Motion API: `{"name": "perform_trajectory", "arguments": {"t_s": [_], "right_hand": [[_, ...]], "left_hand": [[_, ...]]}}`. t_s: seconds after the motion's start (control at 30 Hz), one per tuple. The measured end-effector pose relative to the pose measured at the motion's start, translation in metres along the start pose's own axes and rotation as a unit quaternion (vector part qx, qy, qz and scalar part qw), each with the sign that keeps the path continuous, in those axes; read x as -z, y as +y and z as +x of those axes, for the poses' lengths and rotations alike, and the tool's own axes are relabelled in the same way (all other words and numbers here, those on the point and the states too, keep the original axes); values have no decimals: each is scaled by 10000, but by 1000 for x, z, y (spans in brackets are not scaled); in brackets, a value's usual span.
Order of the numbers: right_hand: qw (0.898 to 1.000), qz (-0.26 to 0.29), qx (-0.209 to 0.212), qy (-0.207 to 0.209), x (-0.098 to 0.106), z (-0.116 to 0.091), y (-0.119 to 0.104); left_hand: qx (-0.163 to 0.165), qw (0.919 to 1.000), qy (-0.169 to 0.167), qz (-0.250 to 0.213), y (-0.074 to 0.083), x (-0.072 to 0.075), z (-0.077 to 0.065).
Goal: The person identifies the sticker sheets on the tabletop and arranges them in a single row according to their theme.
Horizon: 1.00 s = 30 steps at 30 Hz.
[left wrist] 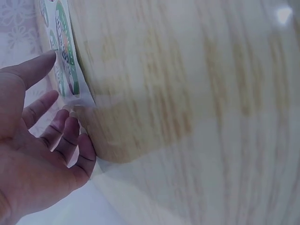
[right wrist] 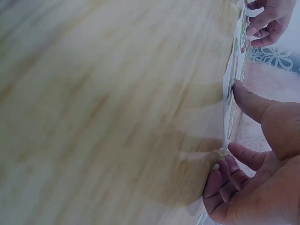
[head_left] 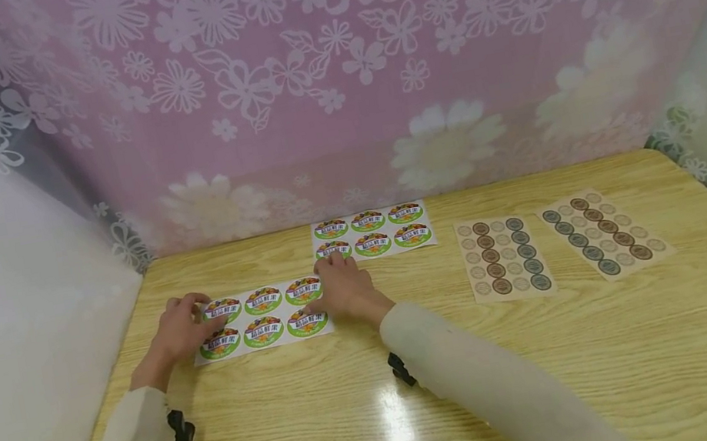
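L hand (head_left: 178, 329), R hand (head_left: 347, 288) on nearer sticker sht (head_left: 263, 317)

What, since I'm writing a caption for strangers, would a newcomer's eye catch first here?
Probably the flowered pink cloth behind the table. Next, the nearer fruit-label sheet at the table's left, with the left hand at its left end and the right hand at its right. Then two tan sheets on the table's right side.

Wood-grain table (head_left: 332, 427), 2 white fruit-sticker sheets (head_left: 262, 316), 2 beige round-sticker sheets (head_left: 506, 259) to their right
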State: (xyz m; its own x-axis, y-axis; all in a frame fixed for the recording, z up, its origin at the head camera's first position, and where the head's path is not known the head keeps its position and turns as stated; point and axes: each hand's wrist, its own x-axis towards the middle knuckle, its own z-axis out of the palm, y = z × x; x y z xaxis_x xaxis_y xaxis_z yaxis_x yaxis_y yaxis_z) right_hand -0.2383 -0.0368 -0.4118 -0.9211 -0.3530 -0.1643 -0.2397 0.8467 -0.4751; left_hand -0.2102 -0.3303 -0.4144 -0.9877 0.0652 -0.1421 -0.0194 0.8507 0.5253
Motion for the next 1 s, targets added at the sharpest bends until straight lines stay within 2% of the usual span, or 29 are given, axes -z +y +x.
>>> {"name": "perform_trajectory", "arguments": {"t_s": [0.33, 0.63, 1.0], "right_hand": [[9996, -123, -178, -161, 7, 2, -5], [9983, -346, -361, -294, 11, 5, -10], [9992, 30, -179, -366, 9, 4, -10]], "left_hand": [[45, 9999, -35, 132, 7, 1, 1], [303, 9995, -88, 75, 14, 1, 1], [545, 9983, -131, 162, 25, 4, -3]]}}
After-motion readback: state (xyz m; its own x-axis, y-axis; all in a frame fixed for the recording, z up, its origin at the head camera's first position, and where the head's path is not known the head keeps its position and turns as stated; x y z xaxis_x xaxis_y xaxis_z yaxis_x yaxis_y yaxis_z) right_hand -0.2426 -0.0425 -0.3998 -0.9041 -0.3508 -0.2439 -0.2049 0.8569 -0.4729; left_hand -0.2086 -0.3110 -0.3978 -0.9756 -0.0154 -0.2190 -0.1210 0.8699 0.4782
